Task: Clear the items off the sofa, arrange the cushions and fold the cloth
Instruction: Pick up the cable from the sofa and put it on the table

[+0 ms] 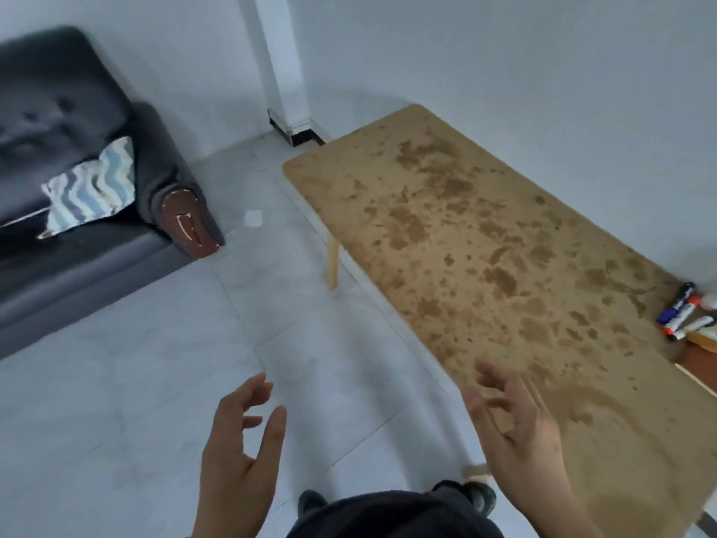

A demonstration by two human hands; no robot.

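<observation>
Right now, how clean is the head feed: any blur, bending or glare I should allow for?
Head view: soft all over, with motion smear on the sofa and its wavy-striped cushion; wide-angle bending curves the table edges and floor tile lines; lighting is flat and even, no hard glare; both hands, left hand and right hand, are open, empty and slightly blurred.

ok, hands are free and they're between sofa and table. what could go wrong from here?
1. Both hands, left hand and right hand, are empty and away from the sofa; the wavy-striped cushion lies slumped against the armrest, possibly overlooked.
2. The markers lie at the table edge; more items set there could knock them off.
3. The white scrap on the floor may get missed.
</observation>
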